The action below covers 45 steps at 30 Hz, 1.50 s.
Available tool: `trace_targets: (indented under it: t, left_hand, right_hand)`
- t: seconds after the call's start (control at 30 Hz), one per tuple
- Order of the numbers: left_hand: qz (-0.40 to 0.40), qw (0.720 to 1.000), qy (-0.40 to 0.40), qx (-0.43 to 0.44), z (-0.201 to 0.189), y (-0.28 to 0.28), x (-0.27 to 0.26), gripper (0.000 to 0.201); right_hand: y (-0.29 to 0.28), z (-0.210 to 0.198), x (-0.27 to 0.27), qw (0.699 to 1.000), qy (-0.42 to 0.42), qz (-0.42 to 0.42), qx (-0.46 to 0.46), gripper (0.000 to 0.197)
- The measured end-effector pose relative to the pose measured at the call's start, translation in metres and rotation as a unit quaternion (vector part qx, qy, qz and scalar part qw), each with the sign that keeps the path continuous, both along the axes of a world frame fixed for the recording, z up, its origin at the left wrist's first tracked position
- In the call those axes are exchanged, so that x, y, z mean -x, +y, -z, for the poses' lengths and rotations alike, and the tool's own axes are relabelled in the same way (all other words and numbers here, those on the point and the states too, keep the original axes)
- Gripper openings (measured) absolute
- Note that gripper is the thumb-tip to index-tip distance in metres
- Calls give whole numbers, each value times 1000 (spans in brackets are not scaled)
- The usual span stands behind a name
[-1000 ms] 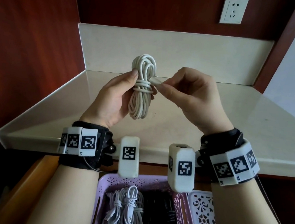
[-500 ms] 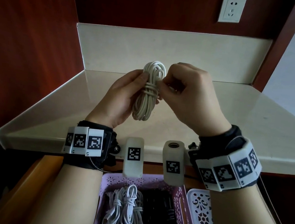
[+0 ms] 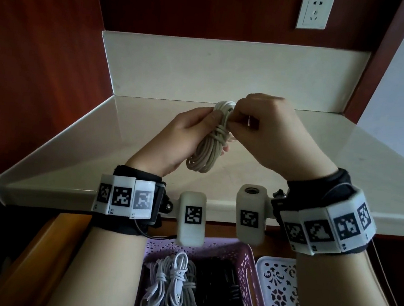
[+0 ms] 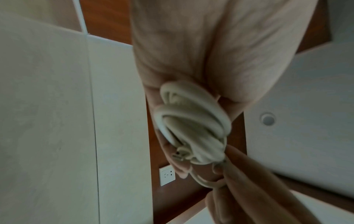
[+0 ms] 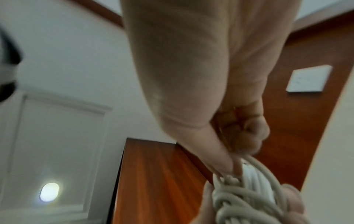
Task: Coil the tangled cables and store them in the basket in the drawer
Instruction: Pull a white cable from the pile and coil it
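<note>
Both hands are up over the pale counter (image 3: 295,163), and between them hangs the beige cable coil (image 3: 208,151), a long bundle already bound round its middle by a few turns of its own cord. The left hand (image 3: 182,135) has it from the side, thumb pressed on the wrapped waist and fingers curled round the back, so the loops dangle below the palm. The right hand (image 3: 271,133) sits just beside it at the top of the bundle, fingers bent in tight, thumb and forefinger pinching a strand at the upper loops (the right wrist view shows that pinch plainly, though blurred). From the left wrist camera a small plug end (image 4: 180,154) pokes out of the bundle against the left fingers. Below both wrists, well apart from the held coil, the wooden drawer (image 3: 33,254) stands open with the lilac basket (image 3: 246,266) in it; white coiled cables (image 3: 173,285) lie in the basket under the left forearm, something black beside them. A white lattice basket (image 3: 278,295) sits just to the right, under the right forearm.
</note>
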<state>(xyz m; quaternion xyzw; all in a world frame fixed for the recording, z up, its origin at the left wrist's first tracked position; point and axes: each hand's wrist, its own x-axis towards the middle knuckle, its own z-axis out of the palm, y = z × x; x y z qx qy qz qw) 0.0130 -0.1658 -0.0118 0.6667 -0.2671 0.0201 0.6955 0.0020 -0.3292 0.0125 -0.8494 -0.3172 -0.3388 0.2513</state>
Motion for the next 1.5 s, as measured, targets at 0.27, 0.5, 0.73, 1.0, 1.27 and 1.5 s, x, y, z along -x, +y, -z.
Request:
trace_targets:
  t: [0.27, 0.5, 0.73, 1.0, 1.27, 1.5]
  left_hand:
    - [-6, 996, 62, 63, -4, 4, 3, 29]
    - [9, 997, 69, 11, 1, 0, 2, 26]
    - [26, 995, 82, 51, 0, 0, 5, 23]
    - [27, 994, 60, 86, 1, -10, 2, 22]
    - [-129, 988, -27, 87, 4, -8, -8, 21]
    - [-65, 997, -22, 23, 9, 8, -14, 23]
  right_hand:
    - [-2, 4, -1, 950, 200, -123, -206, 13]
    - [1, 12, -8, 947, 216, -78, -226, 17]
    - [1, 19, -16, 876, 263, -169, -367, 29]
    - [11, 28, -27, 911, 217, -79, -342, 33]
    - [23, 32, -20, 845, 369, -206, -328, 50]
    - [11, 35, -23, 850, 377, -217, -298, 70]
